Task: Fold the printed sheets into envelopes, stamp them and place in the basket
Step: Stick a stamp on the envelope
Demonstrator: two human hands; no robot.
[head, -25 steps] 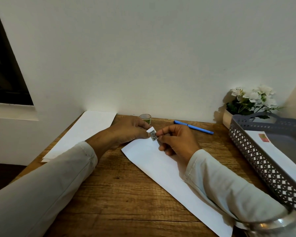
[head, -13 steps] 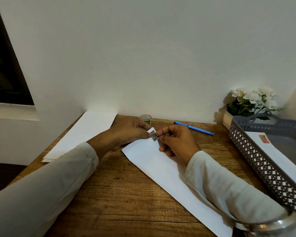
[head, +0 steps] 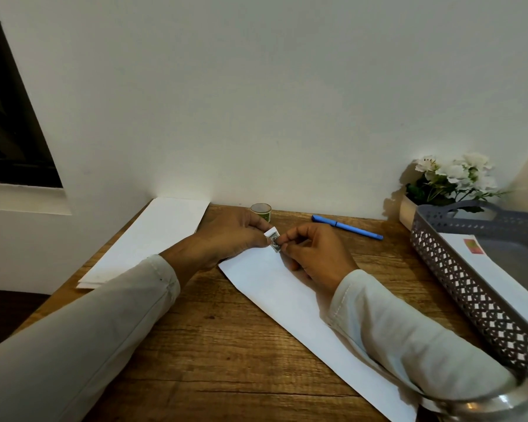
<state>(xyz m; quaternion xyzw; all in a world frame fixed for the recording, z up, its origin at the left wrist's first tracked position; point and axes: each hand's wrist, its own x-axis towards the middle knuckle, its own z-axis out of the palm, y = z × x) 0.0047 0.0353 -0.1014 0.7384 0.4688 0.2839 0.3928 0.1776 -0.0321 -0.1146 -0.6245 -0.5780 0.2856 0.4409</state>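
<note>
Wood-grain table point(head: 226, 345), matt; smooth white paper envelope point(head: 287, 300); perforated grey plastic basket point(head: 470, 303); cloth sleeves point(head: 104, 330).

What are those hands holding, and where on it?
Both pinch a small stamp: left hand at its white left end, right hand at its right edge, over the envelope.

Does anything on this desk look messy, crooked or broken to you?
Nothing looks spilled or damaged. The white envelope lies slanted across the desk; the left hand and right hand pinch a small stamp over its far end. The sheets, pen and basket sit tidy.
</note>
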